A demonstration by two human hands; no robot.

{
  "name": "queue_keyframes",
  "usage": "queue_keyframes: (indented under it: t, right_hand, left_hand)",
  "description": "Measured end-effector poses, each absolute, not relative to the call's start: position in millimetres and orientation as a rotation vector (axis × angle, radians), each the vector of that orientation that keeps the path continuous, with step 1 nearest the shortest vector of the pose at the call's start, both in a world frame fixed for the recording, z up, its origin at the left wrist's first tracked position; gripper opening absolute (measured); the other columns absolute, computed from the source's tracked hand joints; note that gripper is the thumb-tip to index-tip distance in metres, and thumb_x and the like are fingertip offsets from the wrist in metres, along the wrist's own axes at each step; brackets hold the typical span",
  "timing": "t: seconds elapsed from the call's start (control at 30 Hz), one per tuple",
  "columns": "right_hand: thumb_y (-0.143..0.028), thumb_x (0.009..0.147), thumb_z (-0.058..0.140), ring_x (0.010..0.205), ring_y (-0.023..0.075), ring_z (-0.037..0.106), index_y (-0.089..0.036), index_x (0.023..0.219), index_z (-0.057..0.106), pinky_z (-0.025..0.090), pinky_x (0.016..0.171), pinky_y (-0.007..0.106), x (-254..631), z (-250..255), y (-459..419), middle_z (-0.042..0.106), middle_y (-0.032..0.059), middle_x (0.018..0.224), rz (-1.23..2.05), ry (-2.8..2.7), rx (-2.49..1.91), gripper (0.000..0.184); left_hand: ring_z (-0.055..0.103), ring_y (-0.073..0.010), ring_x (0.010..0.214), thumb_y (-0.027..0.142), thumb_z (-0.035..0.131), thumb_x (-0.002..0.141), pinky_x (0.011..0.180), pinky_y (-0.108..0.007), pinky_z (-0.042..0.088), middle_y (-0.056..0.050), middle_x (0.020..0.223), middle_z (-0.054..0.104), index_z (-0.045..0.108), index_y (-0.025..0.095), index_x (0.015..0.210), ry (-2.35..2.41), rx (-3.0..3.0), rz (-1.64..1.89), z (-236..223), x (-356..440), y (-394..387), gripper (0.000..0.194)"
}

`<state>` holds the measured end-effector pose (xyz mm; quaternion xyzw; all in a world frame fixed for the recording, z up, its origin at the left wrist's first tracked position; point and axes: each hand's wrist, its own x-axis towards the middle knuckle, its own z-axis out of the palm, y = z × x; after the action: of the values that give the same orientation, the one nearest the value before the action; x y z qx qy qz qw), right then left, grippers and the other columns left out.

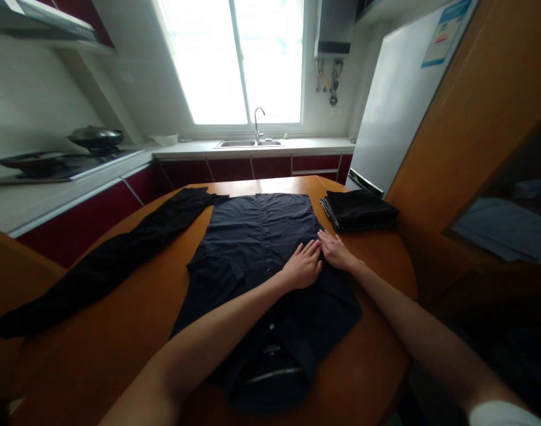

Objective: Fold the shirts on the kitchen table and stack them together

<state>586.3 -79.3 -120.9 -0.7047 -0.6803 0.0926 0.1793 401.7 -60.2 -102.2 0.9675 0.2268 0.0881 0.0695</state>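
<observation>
A dark navy short-sleeved shirt (257,236) lies spread flat, buttons up, on a round wooden table (132,313), its collar toward me. My left hand (302,266) rests flat on the shirt's right half, fingers stretched out. My right hand (335,249) lies flat beside it at the shirt's right edge, fingertips touching those of the left hand.
A long black garment (119,254) stretches across the table's left side. A folded dark stack of clothes (359,211) sits at the far right. Behind are a counter with a sink (248,142), a stove with a pan (95,138), and a white fridge (399,100).
</observation>
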Motion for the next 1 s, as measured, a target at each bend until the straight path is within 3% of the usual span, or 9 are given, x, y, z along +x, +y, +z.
queue_keyframes:
  t: [0.17,0.33,0.47,0.6,0.8,1.0]
  right_hand:
    - [-0.032,0.104,0.022,0.155,0.0249,0.015,-0.017,0.158,0.033,0.016,0.123,0.055,599,-126,-83,0.021,0.0085,0.167,0.225,-1.959,-2.144,0.057]
    - [-0.032,0.104,0.023,0.155,0.025,0.014,-0.014,0.159,0.028,0.016,0.123,0.054,595,-122,-88,0.018,0.0098,0.168,0.179,-1.931,-2.233,0.059]
    - [-0.029,0.103,0.023,0.153,0.0264,0.022,-0.008,0.157,0.031,0.021,0.122,0.051,588,-113,-97,0.025,0.0147,0.165,0.059,-1.866,-2.26,0.059]
    - [-0.021,0.1,0.022,0.153,0.0241,0.021,-0.004,0.155,0.034,0.017,0.124,0.047,573,-105,-109,0.029,0.0148,0.164,-0.145,-1.892,-2.154,0.059]
    - [-0.028,0.1,0.024,0.154,0.0258,0.018,-0.002,0.157,0.028,0.017,0.124,0.05,552,-113,-112,0.022,0.0135,0.166,0.091,-1.968,-2.185,0.063]
    - [-0.029,0.1,0.024,0.155,0.0242,0.015,-0.005,0.158,0.027,0.013,0.124,0.052,554,-121,-109,0.018,0.0119,0.167,0.097,-1.941,-2.228,0.063]
  left_hand:
    - [0.018,-0.0251,0.154,0.04,0.03,0.105,0.124,-0.047,0.019,-0.013,0.166,0.024,0.029,0.013,0.157,0.639,2.888,0.28,-96,399,-62,0.059]
    - [0.017,-0.0263,0.155,0.05,0.03,0.105,0.124,-0.049,0.017,-0.014,0.165,0.025,0.03,0.012,0.157,0.613,2.915,0.237,-98,398,-61,0.064]
    - [0.018,-0.0248,0.155,0.039,0.026,0.105,0.124,-0.048,0.018,-0.016,0.165,0.023,0.028,0.008,0.157,0.686,2.921,0.267,-101,398,-58,0.061]
    - [0.019,-0.0276,0.154,0.032,0.029,0.101,0.123,-0.051,0.018,-0.018,0.165,0.022,0.029,0.004,0.156,0.7,2.964,0.18,-100,396,-57,0.062]
    - [0.018,-0.0272,0.154,0.029,0.028,0.099,0.124,-0.05,0.016,-0.018,0.165,0.021,0.026,0.002,0.157,0.694,2.975,0.161,-99,395,-57,0.064]
    - [0.018,-0.0269,0.154,0.03,0.027,0.101,0.124,-0.05,0.015,-0.017,0.166,0.021,0.026,0.006,0.157,0.68,2.937,0.188,-102,396,-57,0.061]
